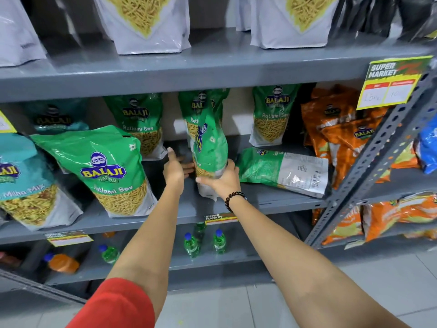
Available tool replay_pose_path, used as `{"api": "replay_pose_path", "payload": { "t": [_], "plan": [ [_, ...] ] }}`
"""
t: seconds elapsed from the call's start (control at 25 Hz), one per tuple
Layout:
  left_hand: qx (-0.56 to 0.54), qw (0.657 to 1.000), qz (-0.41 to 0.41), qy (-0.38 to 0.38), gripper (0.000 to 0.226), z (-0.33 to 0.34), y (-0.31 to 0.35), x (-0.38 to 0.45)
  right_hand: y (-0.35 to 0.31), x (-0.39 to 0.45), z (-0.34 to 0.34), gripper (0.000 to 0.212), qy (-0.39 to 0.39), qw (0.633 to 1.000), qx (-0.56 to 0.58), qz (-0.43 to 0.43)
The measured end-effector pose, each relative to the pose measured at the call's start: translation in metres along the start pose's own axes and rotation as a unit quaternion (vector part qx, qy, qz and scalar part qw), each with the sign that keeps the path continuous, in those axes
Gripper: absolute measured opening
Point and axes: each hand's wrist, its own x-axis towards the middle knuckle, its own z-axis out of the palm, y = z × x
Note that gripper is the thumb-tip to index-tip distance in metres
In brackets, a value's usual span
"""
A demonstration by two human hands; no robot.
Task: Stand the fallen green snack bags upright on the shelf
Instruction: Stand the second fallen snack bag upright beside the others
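On the grey middle shelf (272,200) a green Ratlami Sev bag (209,147) stands nearly upright, turned edge-on. My right hand (222,178) grips its lower right side. My left hand (173,169) is at its lower left, fingers spread and touching the bag's base. Another green bag (281,170) lies flat on its face to the right, barcode side up. Green bags stand upright behind at the left (139,124), the middle (201,102) and the right (272,114). A large green bag (104,169) leans at the front left.
Teal Mitha Mix bags (21,183) stand at the far left, orange bags (343,133) at the right beside a slanted perforated post (378,147). White bags (149,22) fill the shelf above. Bottles (192,245) stand on the shelf below. A yellow price tag (392,84) hangs at upper right.
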Motion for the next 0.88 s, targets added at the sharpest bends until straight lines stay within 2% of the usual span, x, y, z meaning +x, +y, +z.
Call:
{"api": "replay_pose_path", "payload": {
  "t": [0.08,0.16,0.24,0.36,0.44,0.52,0.72,0.88],
  "plan": [
    [0.014,1.0,0.0,-0.017,0.059,-0.006,0.002,0.005,0.0,0.006,-0.009,0.114,-0.011,1.0,0.011,0.002],
    [0.04,0.996,-0.001,-0.081,0.048,-0.01,0.006,0.009,0.005,0.012,-0.021,0.106,-0.033,0.999,0.017,0.003],
    [0.061,0.985,0.012,-0.159,0.051,-0.006,0.01,0.008,0.009,0.015,-0.029,0.095,-0.037,0.998,0.041,0.003],
    [0.089,0.969,0.028,-0.23,0.044,0.003,0.014,0.004,0.013,0.017,-0.031,0.075,0.02,0.998,0.067,0.001],
    [0.109,0.969,0.048,-0.217,0.039,0.004,0.013,0.0,0.014,0.016,-0.03,0.056,0.05,0.996,0.073,-0.007],
    [0.113,0.971,0.068,-0.199,0.039,-0.003,0.01,-0.004,0.013,0.016,-0.029,0.045,0.041,0.996,0.079,-0.004],
    [0.187,0.961,0.129,-0.155,0.05,-0.017,-0.001,-0.008,0.007,0.01,-0.029,0.058,-0.027,0.993,0.113,-0.002],
    [0.152,0.967,0.131,-0.157,0.042,-0.017,-0.006,-0.019,0.006,0.005,-0.034,0.046,-0.012,0.997,0.071,-0.029]
  ]
}}
